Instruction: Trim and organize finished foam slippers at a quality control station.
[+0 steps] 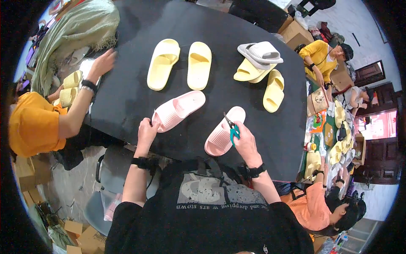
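Observation:
My left hand (148,133) is closed on the ribbed toe end of a pink slide slipper (182,106), which lies slanted on the black table (169,17). A pair of scissors (235,134) with teal handles and dark blades is in my right hand (248,146). The blades point away from me over a second pink slipper (219,142); I cannot tell whether they touch it. Beyond the pink pair lie two pale yellow slippers, one on the left (158,74) and one on the right (198,70).
Grey slippers (263,53) rest on a yellow slipper (245,72) at the far right, beside another yellow slipper (273,95). On the left, a person's arm (82,101) reaches over the table near a green cloth (84,29). Other people work at a cluttered table on the right.

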Demonstrator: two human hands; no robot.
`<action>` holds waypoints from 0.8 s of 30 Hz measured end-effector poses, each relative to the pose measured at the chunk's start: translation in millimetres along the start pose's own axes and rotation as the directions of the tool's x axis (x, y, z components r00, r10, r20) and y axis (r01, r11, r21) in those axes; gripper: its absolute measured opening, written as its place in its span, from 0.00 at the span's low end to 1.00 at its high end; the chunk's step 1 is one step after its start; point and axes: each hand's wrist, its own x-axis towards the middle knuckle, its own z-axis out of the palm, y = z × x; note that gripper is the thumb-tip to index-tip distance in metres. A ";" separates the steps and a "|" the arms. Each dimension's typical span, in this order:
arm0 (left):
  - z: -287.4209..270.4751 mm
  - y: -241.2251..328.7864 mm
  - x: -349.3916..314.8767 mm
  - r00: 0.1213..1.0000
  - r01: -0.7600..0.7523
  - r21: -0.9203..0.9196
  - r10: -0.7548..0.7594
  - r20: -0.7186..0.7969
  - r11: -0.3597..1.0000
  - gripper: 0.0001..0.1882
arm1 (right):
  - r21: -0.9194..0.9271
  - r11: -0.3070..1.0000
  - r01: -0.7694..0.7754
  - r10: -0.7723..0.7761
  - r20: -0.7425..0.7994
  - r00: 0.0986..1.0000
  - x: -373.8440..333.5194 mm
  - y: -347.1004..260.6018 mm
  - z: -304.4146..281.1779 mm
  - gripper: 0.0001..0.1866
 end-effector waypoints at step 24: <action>82.1 102.9 -16.7 0.625 0.421 -0.409 0.068 0.778 0.810 0.14 | -0.175 0.977 -0.124 0.133 0.037 0.990 -46.2 40.8 36.6 0.48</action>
